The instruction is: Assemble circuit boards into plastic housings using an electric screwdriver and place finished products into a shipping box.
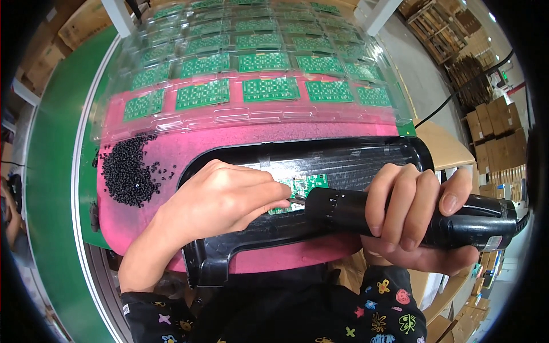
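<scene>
My right hand [409, 214] is wrapped round a black electric screwdriver [343, 210], held almost level with its bit pointing left. At the bit's tip, the fingers of my left hand [229, 197] are pinched together; what they hold, if anything, is hidden behind them. Just beneath lies a green circuit board [313, 182], inside a long black plastic housing [229, 153] that rests on a pink mat [171, 134]. My left hand and the screwdriver cover part of the board.
A heap of small black screws [128, 171] lies on the mat at the left. Beyond the housing, clear plastic trays [229, 117] hold many green circuit boards [270, 89] in rows. A black cable [466, 86] hangs at the right, with cardboard boxes [497, 128] farther back.
</scene>
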Action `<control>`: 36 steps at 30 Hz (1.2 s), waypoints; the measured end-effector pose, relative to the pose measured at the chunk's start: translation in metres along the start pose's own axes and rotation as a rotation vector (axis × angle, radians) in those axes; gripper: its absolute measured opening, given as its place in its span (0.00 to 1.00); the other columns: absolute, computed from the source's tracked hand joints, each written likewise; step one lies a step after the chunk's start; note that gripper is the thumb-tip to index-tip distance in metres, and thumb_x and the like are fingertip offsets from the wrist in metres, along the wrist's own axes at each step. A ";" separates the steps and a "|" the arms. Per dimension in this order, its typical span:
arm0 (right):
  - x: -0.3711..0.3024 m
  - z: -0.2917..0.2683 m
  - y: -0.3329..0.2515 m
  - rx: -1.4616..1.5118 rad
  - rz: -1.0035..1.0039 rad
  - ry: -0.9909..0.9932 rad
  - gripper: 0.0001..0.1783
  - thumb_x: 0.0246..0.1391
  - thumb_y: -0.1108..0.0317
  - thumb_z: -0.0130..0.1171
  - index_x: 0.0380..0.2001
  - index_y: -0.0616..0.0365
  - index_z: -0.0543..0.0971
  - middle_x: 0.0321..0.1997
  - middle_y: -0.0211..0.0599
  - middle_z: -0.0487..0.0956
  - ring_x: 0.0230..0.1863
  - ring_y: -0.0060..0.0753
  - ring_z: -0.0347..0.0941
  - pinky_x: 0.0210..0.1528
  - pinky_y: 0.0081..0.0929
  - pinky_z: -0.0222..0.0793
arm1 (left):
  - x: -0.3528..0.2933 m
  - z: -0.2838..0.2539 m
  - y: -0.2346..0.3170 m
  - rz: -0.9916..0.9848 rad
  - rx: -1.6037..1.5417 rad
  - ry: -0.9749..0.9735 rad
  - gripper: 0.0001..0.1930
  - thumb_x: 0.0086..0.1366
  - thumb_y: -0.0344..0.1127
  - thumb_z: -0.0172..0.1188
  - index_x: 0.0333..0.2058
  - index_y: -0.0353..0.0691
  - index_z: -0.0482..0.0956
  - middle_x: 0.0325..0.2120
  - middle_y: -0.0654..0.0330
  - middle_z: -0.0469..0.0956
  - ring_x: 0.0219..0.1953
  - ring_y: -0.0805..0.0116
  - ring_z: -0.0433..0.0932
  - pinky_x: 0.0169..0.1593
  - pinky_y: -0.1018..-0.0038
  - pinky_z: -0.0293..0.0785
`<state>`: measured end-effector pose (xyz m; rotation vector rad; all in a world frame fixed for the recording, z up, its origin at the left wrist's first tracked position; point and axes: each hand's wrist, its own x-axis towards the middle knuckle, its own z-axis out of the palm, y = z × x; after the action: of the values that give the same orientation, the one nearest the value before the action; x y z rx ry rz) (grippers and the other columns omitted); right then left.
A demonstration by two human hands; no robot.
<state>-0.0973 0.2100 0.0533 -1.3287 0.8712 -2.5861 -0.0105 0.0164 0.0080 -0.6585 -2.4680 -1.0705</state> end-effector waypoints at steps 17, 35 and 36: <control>-0.006 -0.007 0.011 -0.128 0.147 -0.041 0.31 0.55 0.36 0.60 0.43 0.51 0.66 0.20 0.24 0.70 0.17 0.21 0.65 0.25 0.23 0.63 | 0.003 0.000 -0.005 -0.034 0.103 0.079 0.08 0.54 0.27 0.68 0.32 0.36 0.79 0.22 0.57 0.77 0.24 0.59 0.77 0.26 0.69 0.73; 0.008 0.006 0.052 -0.370 0.446 -0.234 0.26 0.55 0.51 0.67 0.40 0.57 0.66 0.20 0.30 0.68 0.20 0.22 0.63 0.24 0.24 0.62 | -0.006 -0.005 -0.005 -0.402 -0.034 0.107 0.08 0.60 0.29 0.62 0.37 0.31 0.80 0.25 0.43 0.78 0.32 0.42 0.80 0.37 0.56 0.75; 0.007 0.008 0.052 -0.386 0.429 -0.213 0.26 0.55 0.50 0.66 0.41 0.57 0.66 0.20 0.30 0.68 0.19 0.23 0.63 0.24 0.24 0.61 | -0.007 -0.006 -0.005 -0.388 -0.010 0.107 0.08 0.61 0.31 0.62 0.35 0.31 0.80 0.23 0.42 0.78 0.31 0.41 0.79 0.36 0.55 0.75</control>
<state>-0.1041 0.1612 0.0341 -1.2885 1.4763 -1.9790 -0.0072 0.0068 0.0055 -0.1177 -2.5562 -1.2178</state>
